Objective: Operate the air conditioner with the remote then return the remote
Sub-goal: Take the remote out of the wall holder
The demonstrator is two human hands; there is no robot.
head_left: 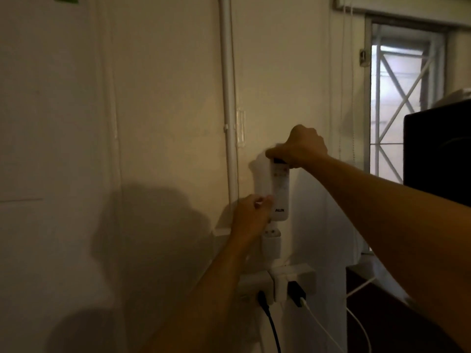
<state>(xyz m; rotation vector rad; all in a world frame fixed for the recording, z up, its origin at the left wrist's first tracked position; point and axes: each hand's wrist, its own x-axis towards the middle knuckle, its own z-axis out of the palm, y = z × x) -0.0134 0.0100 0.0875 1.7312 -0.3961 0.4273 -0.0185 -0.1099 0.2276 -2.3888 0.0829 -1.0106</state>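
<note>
A white remote [280, 192] with an "AUX" mark hangs upright against the cream wall. My right hand [302, 147] grips its top end from above. My left hand [251, 215] is closed on a pale flat piece [262, 177] just left of the remote, touching the remote's lower side; whether that piece is a wall holder I cannot tell. Below the remote sits a small white holder-like fitting [271, 244]. The air conditioner is not in view.
White power sockets [277, 281] with a black plug and a white charger cable sit under the remote. A white pipe [228, 98] runs down the wall. A barred window [405, 98] and a black cabinet [437, 154] stand to the right.
</note>
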